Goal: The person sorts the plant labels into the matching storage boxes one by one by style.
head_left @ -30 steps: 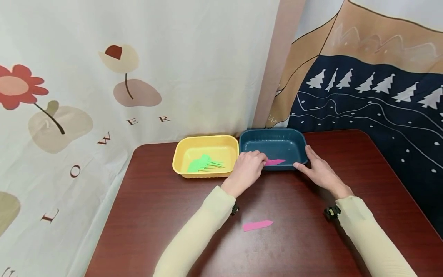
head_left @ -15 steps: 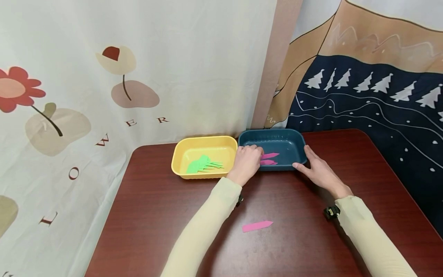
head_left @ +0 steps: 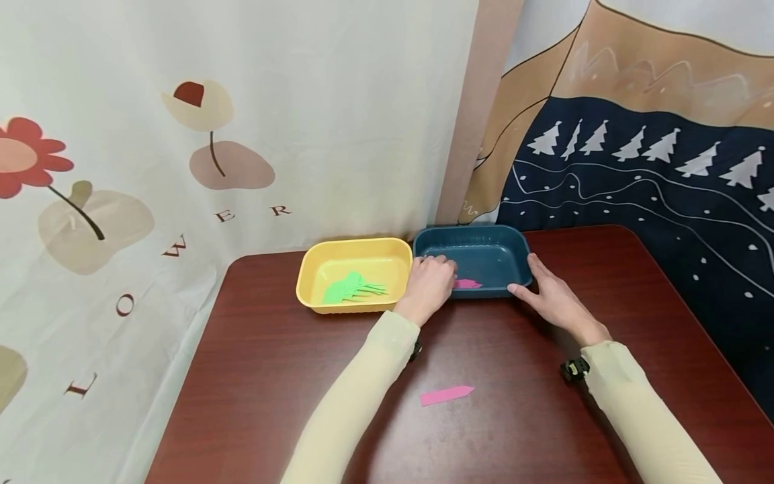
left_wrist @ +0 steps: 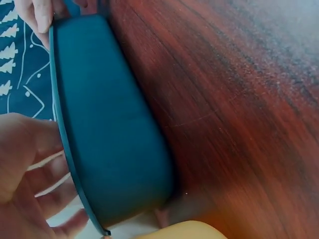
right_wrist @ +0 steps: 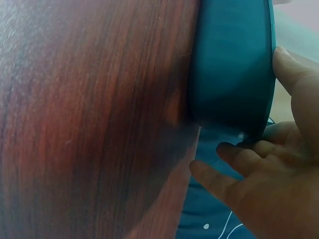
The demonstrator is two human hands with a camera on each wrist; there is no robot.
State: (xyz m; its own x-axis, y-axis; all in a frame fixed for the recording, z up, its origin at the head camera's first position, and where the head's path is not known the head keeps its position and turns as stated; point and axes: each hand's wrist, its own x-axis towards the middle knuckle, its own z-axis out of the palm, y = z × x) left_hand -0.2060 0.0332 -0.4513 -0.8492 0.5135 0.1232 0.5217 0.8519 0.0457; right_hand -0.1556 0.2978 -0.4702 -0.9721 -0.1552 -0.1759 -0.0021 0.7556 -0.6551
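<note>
My left hand (head_left: 431, 279) reaches over the front left of a dark blue plastic bin (head_left: 502, 292), fingers bent down inside it. In the left wrist view those fingers (left_wrist: 50, 184) pass behind the bin's rim; I cannot tell whether they hold anything. Pink pointed strips (head_left: 468, 284) lie in the bin beside the fingertips, partly covered by the hand. At the bin's right end my right hand (head_left: 557, 296) touches the corner with fingers spread. Its thumb (right_wrist: 288, 64) lies at the rim in the right wrist view. Another pink pointed strip (head_left: 447, 395) lies on the table.
A yellow bin (head_left: 308, 299) stands against the blue one on the left, with several bright green pieces (head_left: 351, 289) in it. Both stand near the back edge of the brown wooden table (head_left: 272, 376). Printed curtains (head_left: 338, 134) hang right behind.
The left hand shifted slightly left and back within the blue bin. An upper pink strip, seen by its fingers half a second ago, no longer shows. The right hand stays at the bin's corner.
</note>
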